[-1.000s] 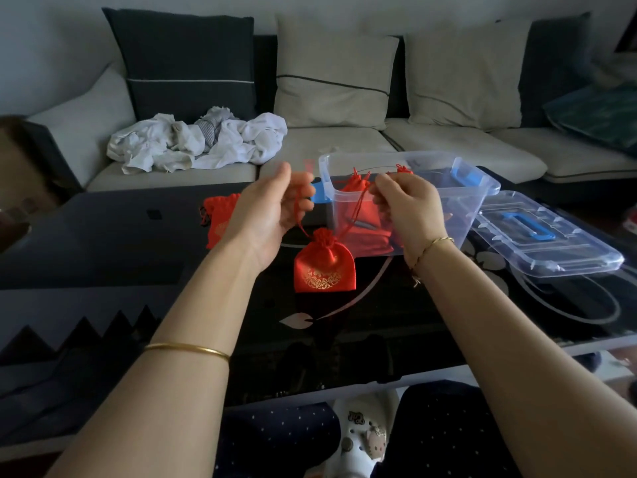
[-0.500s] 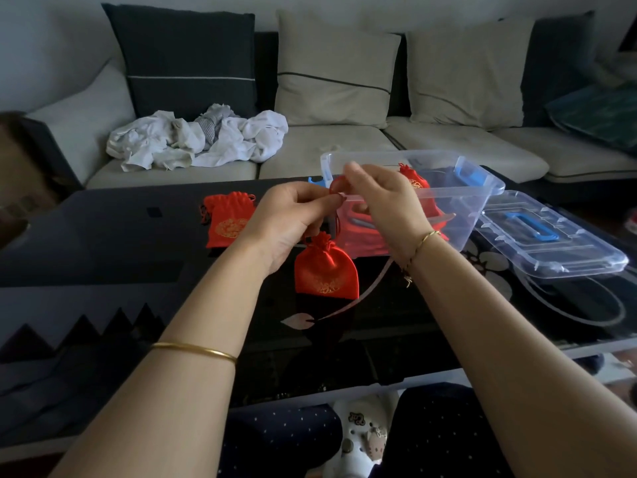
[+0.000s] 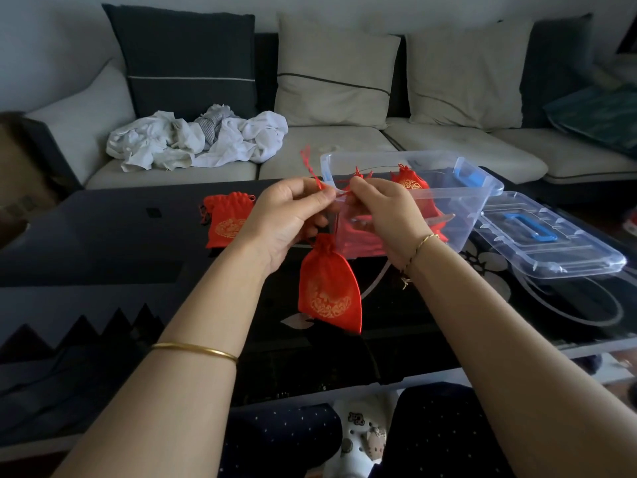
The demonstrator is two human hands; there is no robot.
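Both hands have closed together since a second ago: my left hand [image 3: 289, 219] and right hand [image 3: 382, 215] now pinch the red cords [image 3: 308, 163] fingertip to fingertip. The pouch [image 3: 327, 288] hangs beneath them over the middle of the table [image 3: 103, 236], just before the near left corner of the clear box [image 3: 482, 198]. If a thin cord slips my pinch, I judge the knot fails and the pouch drops.

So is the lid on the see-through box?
No, the lid lies flat on the table beside the open box, on its right.
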